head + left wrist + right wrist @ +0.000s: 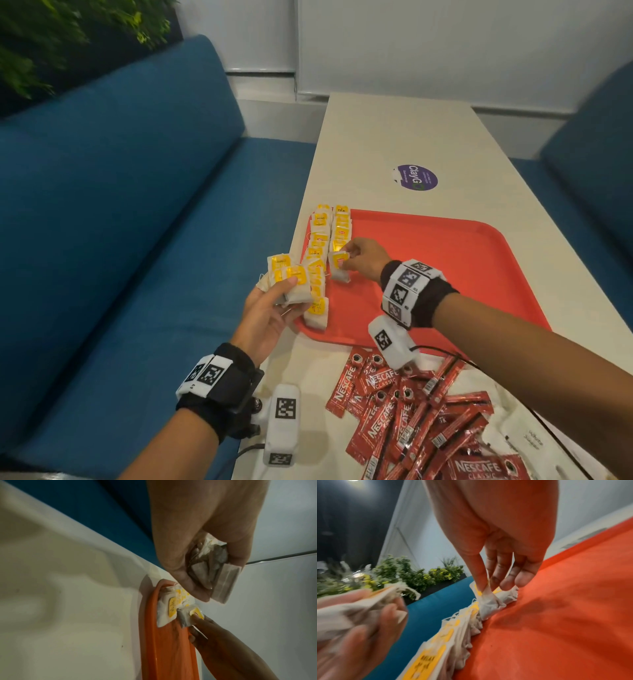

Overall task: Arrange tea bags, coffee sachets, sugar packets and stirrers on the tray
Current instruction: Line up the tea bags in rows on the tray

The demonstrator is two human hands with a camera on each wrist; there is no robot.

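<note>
step in hand: i judge this to be the tea bag stage; i am laying tea bags in overlapping rows along the left edge of the red tray [445, 260].
right hand: my right hand [363, 258] pinches one tea bag [339, 265] by its yellow tag between thumb and fingertips [479, 582], with the bag's lower end on the tray floor at the near end of the second row [342, 229].
left hand: my left hand [270, 315] is curled round a small bunch of spare tea bags [289, 277], thumb on top, held above the tray's near left corner.
next move: i judge i should lean the pinched bag against the one behind it, let go without toppling the row, then take another bag from the bunch.
tray contents: two rows of tea bags; the first row [317, 267] runs along the left rim and the second stands just beside it. the rest of the tray floor is bare red.
off the tray: the coffee sachets [404, 411] lie in a loose heap on the table [394, 137], near the tray's front rim.
sugar and stirrers: white packets [524, 438] lie beside the heap; i cannot tell what they are.
</note>
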